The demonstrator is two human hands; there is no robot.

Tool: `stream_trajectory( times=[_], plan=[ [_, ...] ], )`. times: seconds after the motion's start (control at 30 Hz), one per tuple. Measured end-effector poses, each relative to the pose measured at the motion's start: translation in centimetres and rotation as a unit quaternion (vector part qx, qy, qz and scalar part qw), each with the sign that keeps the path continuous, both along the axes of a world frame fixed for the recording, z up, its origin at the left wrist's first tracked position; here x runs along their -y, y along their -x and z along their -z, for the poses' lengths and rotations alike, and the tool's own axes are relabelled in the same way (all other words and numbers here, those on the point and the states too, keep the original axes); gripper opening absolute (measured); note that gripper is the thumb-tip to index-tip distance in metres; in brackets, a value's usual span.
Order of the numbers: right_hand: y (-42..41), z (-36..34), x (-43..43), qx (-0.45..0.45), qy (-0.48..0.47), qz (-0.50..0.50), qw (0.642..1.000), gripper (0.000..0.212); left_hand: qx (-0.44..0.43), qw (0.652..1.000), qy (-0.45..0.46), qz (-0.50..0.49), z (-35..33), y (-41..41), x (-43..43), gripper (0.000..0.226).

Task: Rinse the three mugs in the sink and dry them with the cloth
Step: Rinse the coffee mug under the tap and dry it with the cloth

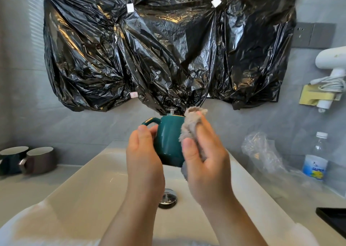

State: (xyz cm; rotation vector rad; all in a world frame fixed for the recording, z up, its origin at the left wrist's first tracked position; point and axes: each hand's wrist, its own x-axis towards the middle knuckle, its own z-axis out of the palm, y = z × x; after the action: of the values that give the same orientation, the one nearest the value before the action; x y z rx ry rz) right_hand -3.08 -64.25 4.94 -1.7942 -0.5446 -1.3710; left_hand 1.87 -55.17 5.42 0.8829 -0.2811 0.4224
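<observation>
Nearest the camera, two bare forearms reach forward over the white sink [74, 180], whose chrome drain [168, 198] shows between them at the bottom of the basin. Both hands are raised above the basin with a teal mug [169, 139] between them. The left hand [144, 152] grips the mug's left side just under its handle, thumb up near the handle and fingers curled round the body. The right hand [206, 157] holds a fluffy grey-beige cloth [191, 126], thumb and fingers pinching it and pressing it against the mug's right side; the cloth bunches up past the gold-edged rim and hangs a little below the base. The mug is held clear of the basin, rim upward and tilted slightly away, handle pointing up and left. On the pale table [28, 185] left of the sink stand two more mugs, upright and touching: a dark green mug [9, 159] at the frame edge and a brown mug [40, 160] beside it. On the right side of the table lie a flat black object [333, 219] at the frame edge, a crumpled clear plastic bag [260, 150] and, just beside it, a water bottle [316, 157] with a white cap. Behind, a crinkled black plastic sheet [159, 49] covers the wall above the sink, and a white hair dryer [331, 60] hangs at the far right below a grey wall socket [312, 35].
</observation>
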Motion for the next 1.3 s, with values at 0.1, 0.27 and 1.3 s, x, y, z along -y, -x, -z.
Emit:
stream_trajectory(
  times=[0.1, 0.27, 1.3],
  plan=[
    [-0.4, 0.4, -0.6, 0.033, 0.082, 0.094, 0.992, 0.039, 0.065, 0.99, -0.084, -0.094, 0.6, 0.2, 0.0, 0.032],
    [0.1, -0.3, 0.2, -0.047, -0.144, -0.054, 0.987, 0.042, -0.005, 0.997, 0.072, 0.039, -0.5, 0.6, -0.2, 0.047],
    [0.2, -0.1, 0.4, -0.06, -0.21, -0.162, 0.962, 0.04, -0.062, 0.997, -0.037, -0.029, -0.3, 0.2, -1.1, 0.023]
  ],
)
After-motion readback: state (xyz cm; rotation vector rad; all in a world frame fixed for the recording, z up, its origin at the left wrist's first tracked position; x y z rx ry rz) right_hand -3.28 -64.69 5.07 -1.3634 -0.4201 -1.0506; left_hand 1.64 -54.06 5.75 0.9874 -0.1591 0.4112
